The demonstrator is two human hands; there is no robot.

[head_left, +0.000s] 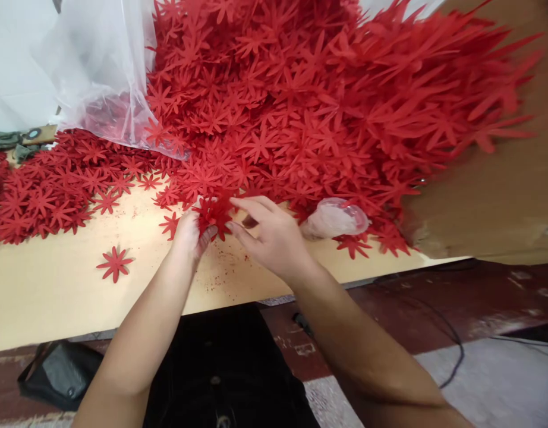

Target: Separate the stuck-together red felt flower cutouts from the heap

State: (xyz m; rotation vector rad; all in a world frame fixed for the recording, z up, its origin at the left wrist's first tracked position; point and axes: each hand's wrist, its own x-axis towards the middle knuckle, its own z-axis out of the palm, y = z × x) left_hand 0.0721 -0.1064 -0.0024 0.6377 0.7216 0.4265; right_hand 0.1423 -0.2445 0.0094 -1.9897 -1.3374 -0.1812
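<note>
My left hand point(191, 233) is closed around a small bunch of red star-shaped fabric flower pieces point(213, 217), held just above the table's near part. Its thumb lies over the lower edge of the bunch. From the right, my right hand point(271, 238) reaches to the same bunch. The right index finger and thumb are apart, their tips at the bunch's right edge; whether they pinch a piece is hard to see. One loose red flower piece point(115, 264) lies flat on the table, left of my left forearm. Another loose piece lies beside my left wrist.
A large heap of red flower pieces point(274, 119) rises behind my hands, and a lower pile point(46, 196) spreads leftward. A clear plastic bag point(109, 77) stands at back left. A translucent plastic cup point(336, 219) lies right of my right hand. Cardboard point(488, 196) borders the right side.
</note>
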